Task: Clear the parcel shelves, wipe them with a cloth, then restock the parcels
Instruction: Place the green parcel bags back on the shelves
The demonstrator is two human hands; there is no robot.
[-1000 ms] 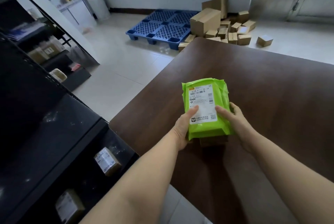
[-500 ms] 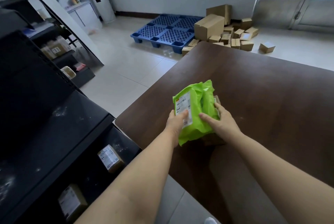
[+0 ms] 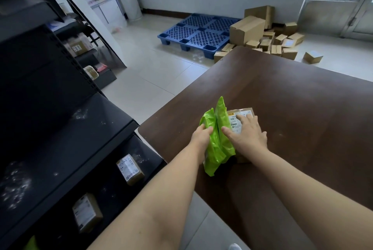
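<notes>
The green parcel (image 3: 219, 142) was stood up on its edge near the front corner of the brown table (image 3: 292, 108). It was held by the left hand (image 3: 201, 137) — the fingers were curled round its left side, and the soft bag was squashed a little. The right hand (image 3: 250, 136) was laid flat, with its fingers spread wide, on top of a brown box (image 3: 242, 113). This box sat on the table just beside the green parcel, on its right. A white label was seen on the box, partly hidden under the fingers. The thumb of that hand was pressed against the green bag.

On the left, the black shelves (image 3: 76, 128) were seen. The upper shelf was marked with white dusty spots. On the lower shelf two parcels were kept apart from each other — a small box (image 3: 130, 169) close to the table corner, and a second small box (image 3: 86, 211) lower in the picture.

Far back on the pale floor a blue pallet (image 3: 197, 31) was seen, with a pile of cardboard boxes (image 3: 262, 35) just beside it by the wall.
</notes>
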